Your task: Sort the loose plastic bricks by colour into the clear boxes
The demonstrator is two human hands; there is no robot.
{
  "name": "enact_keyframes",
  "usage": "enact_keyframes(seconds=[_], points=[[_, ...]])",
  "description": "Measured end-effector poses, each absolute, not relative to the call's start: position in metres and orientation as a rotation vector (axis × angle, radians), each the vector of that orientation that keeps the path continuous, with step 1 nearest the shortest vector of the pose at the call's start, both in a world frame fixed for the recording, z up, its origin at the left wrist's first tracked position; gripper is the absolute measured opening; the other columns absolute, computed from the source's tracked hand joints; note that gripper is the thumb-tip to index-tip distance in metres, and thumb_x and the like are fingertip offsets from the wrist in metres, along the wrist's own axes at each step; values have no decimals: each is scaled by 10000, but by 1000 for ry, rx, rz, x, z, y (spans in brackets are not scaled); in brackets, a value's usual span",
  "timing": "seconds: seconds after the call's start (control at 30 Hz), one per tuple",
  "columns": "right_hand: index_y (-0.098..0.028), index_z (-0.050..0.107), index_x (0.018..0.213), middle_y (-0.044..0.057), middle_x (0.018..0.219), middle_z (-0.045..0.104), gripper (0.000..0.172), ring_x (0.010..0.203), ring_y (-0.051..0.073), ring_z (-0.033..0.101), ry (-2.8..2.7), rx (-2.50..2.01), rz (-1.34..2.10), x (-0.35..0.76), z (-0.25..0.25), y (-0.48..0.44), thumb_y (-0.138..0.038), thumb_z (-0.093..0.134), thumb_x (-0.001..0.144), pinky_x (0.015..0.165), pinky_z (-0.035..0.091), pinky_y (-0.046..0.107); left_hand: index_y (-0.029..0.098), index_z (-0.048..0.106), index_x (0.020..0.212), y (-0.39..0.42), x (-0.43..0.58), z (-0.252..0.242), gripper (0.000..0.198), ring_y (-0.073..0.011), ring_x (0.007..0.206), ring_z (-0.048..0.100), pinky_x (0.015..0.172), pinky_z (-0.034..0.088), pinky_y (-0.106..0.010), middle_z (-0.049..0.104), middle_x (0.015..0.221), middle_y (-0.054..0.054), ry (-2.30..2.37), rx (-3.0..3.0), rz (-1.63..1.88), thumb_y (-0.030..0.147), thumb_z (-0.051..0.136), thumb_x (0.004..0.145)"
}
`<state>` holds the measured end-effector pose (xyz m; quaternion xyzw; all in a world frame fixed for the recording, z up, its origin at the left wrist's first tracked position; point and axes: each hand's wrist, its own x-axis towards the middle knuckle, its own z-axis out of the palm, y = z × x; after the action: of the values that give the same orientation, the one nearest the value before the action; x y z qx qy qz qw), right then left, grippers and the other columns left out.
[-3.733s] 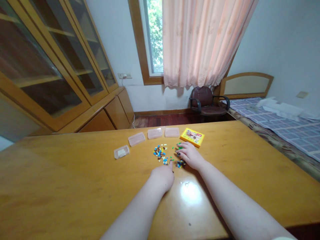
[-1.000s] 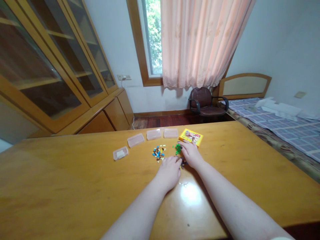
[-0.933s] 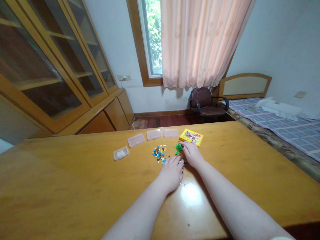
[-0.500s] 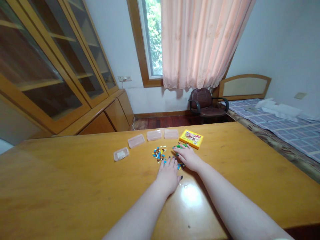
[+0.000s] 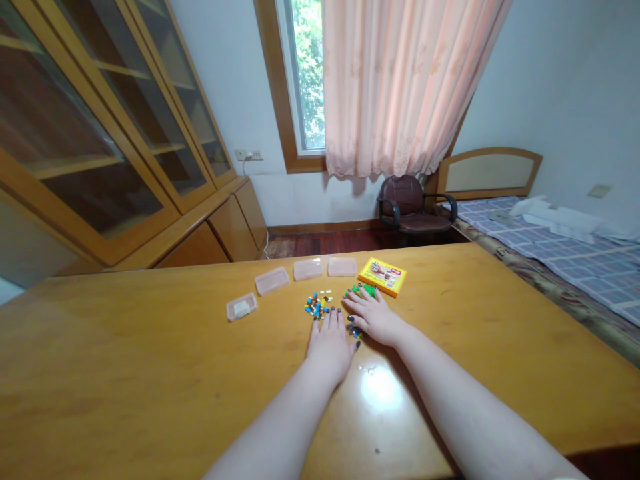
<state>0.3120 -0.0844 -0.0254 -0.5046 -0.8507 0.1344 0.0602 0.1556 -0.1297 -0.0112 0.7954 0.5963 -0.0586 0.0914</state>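
Note:
Flat on the table, my left hand has its fingers spread, their tips at the near edge of a loose pile of small blue, brown, yellow and white building bricks. My right hand is also stretched out with fingers apart, palm down. Its fingertips reach green bricks, partly covered by them. Some dark and blue bricks lie between the two hands, by the right thumb. What lies beneath either palm is hidden.
Beyond the bricks on the wooden table are a yellow printed box and several clear plastic trays. The leftmost tray holds something white. An office chair and a bed stand past the table.
My left hand has slid slightly left and away from me towards the mixed pile. The right hand's fingers have spread wider, showing more of the green bricks.

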Motion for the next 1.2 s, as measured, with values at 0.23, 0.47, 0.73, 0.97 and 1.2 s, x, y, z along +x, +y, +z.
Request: enact_keyframes(seconds=[0.23,0.47,0.73,0.97,1.2], points=[[-262,387,1397,41,1478,340,478,1399,302,161,-2539,-1611,385,314,-27,-83,-386,293,945,1081,5,617,137,304,1431,-126,155,-14,678,-306,1347,314,1099,241,-515,340,1469,-161,1888,2358,4,439,461,844],[-248,567,1239,51,1382,484,397,1381,280,219,-2285,-1511,349,311,-25,-82,-366,340,936,1092,-4,577,224,424,1354,-127,156,-13,529,-297,1287,393,1075,275,-515,438,1402,-133,1766,2483,181,344,488,842],[-217,682,914,57,1059,681,266,1178,263,478,-2073,-1433,438,313,-31,-76,-334,444,893,1074,89,543,275,450,1326,-127,156,-13,498,-316,1283,389,1072,245,-546,430,1400,-139,1750,2522,225,319,522,835],[-202,678,806,59,940,673,201,1010,239,558,-2044,-1340,435,314,-34,-74,-374,574,817,1038,181,495,276,507,1276,-127,155,-14,432,-316,1296,372,1079,229,-549,425,1408,-127,1758,2542,211,326,506,847],[-204,682,748,50,886,685,230,940,217,590,-2058,-1393,394,318,-35,-67,-336,524,850,1006,276,456,295,435,1348,-128,156,-15,526,-327,1303,362,1079,214,-560,430,1408,-128,1745,2546,180,330,527,831]])
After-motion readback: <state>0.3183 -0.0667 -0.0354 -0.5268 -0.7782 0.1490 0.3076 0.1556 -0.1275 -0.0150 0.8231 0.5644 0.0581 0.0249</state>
